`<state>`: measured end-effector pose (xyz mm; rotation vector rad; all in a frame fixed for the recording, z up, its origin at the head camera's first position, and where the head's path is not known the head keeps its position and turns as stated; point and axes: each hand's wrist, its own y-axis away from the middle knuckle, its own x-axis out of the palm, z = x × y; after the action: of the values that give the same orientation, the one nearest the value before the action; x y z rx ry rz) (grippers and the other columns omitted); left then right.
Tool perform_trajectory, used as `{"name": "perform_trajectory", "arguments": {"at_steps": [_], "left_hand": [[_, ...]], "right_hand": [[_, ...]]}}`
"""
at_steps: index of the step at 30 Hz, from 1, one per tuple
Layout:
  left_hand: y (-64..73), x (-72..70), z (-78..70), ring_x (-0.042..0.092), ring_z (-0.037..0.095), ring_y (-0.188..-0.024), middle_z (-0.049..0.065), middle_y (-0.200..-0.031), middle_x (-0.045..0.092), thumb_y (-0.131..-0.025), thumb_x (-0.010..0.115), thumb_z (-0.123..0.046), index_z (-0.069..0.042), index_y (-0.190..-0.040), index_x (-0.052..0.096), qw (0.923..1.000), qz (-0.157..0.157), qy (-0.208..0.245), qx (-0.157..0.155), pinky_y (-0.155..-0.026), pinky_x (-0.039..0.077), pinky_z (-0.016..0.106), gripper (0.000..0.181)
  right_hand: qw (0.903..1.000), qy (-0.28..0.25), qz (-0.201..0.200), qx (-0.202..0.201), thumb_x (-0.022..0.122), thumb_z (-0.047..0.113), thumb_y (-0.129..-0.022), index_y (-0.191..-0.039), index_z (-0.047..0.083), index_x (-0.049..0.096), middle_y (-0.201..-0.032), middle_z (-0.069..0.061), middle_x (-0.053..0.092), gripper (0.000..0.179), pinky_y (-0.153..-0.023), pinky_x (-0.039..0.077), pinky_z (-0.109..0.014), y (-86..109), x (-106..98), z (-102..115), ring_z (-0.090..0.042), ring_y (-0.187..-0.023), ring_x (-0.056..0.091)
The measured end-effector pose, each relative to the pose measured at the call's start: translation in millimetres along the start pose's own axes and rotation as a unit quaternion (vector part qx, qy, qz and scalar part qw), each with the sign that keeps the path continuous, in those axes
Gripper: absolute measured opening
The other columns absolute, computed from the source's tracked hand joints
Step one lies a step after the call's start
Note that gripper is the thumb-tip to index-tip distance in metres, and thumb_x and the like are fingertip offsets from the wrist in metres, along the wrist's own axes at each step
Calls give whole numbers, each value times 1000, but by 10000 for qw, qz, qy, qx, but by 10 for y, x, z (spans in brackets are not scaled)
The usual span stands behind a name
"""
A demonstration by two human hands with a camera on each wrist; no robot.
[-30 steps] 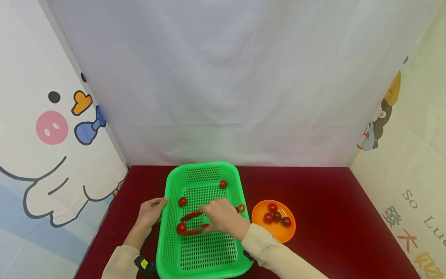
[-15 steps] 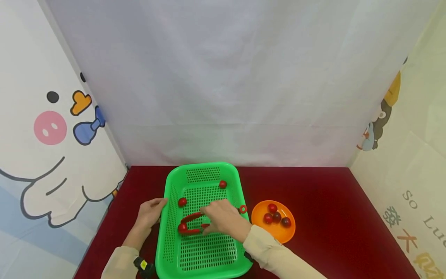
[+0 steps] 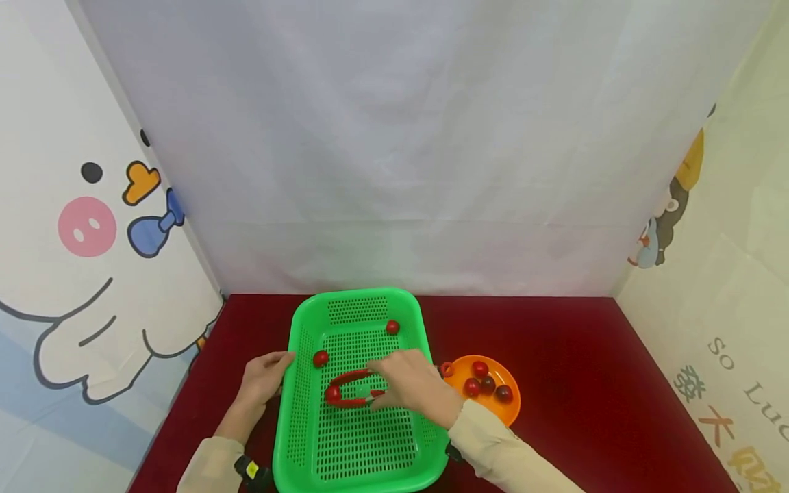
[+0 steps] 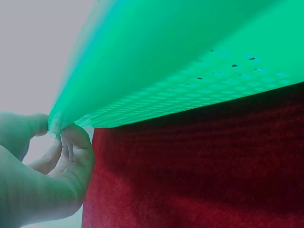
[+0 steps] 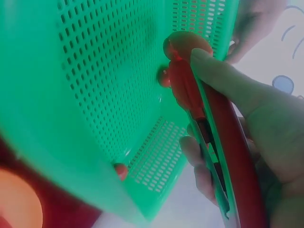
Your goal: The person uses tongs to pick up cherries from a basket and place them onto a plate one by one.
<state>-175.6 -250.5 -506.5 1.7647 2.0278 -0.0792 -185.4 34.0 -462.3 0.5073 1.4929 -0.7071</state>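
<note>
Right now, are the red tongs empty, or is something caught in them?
Not empty: the right hand grips the tongs, and a round red fruit shows between their tips.

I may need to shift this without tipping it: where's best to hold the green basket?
Probably the rims of its long sides, one hand from each side. The green basket has a raised rim that gives an edge to pinch, as the left hand does; the right hand would first have to put down the red tongs.

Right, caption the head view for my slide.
Left hand holds a green perforated basket; right hand grips red tongs clasping a round red fruit.
</note>
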Motion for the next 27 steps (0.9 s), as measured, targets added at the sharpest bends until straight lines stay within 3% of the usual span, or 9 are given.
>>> {"name": "perform_trajectory", "arguments": {"at_steps": [11, 17, 23, 27], "left_hand": [[1, -6, 15, 61, 10, -89, 22, -130, 62, -108, 55, -35, 6, -141, 56, 10000, -23, 31, 2, -73, 52, 28, 53], [0, -7, 22, 60, 10, -90, 21, -131, 62, -108, 55, -35, 6, -141, 57, 10000, -25, 23, -8, -73, 52, 28, 53], [-8, -2, 15, 60, 10, -87, 22, -129, 62, -108, 55, -34, 6, -141, 57, 10000, -39, 34, 10, -72, 52, 28, 52], [-3, -2, 0, 61, 9, -86, 21, -128, 63, -108, 55, -34, 6, -140, 57, 10000, -38, 33, 0, -72, 52, 28, 52]], "right_hand": [[9985, -321, -442, 29, 93, 50, -71, -102, 20, 76, -66, 9, 64, 47, -41, 30, -17, 162, -51, -147, -3, -51, 41], [9960, -562, -687, 86, 93, 50, -71, -105, 19, 76, -87, 5, 76, 49, -39, 29, -17, 262, -46, -204, -4, -51, 46], [9939, -657, -868, 191, 93, 48, -71, -112, 16, 76, -92, 6, 77, 54, -39, 29, -18, 360, -49, -260, -4, -52, 50], [9927, -651, -979, 286, 93, 49, -72, -116, 14, 76, -92, 4, 77, 59, -42, 32, -17, 429, -45, -293, -8, -61, 59]]}}
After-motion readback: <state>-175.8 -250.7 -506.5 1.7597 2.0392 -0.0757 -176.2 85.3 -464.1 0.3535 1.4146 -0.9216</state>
